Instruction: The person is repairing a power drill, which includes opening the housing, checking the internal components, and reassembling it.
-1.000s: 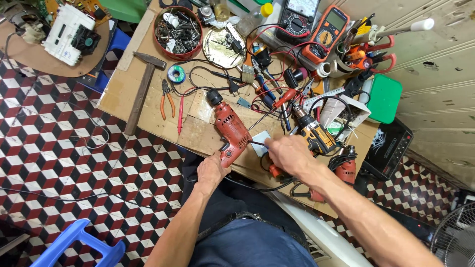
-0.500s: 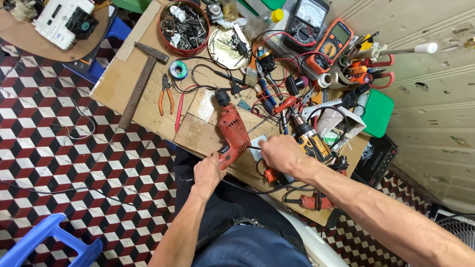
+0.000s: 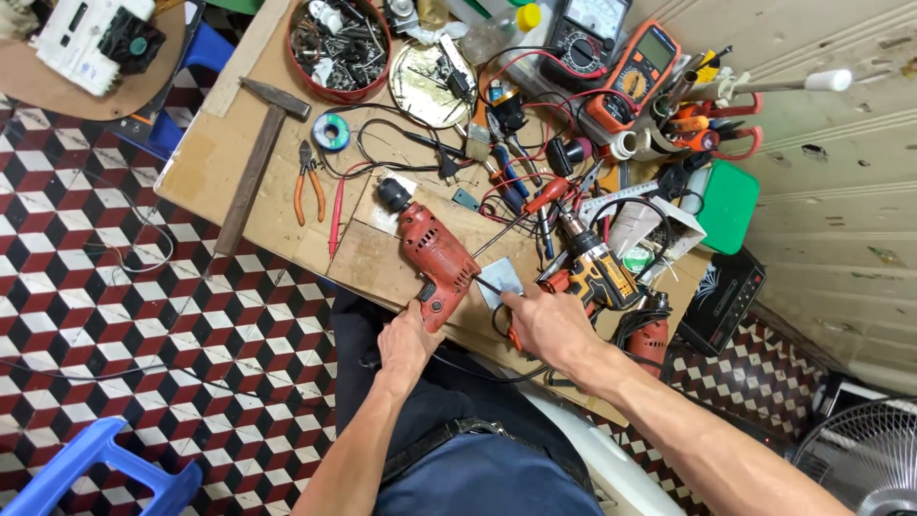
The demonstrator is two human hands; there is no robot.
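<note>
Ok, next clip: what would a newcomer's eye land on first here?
Probably the red electric drill lying mid-bench, its grip end held by the left hand, while the right hand puts a thin tool to its side. Behind it the wooden bench is crowded: a hammer at the left, a round tin of small parts at the back, an orange multimeter to the right.

Three drills are counted on the bench: a red one, a yellow-and-black one and a second red one. Two meters are seen, one black and one orange. One hammer, one pair of pliers, one solder reel and one round tin are counted. Two hands are present, left and right.
</note>
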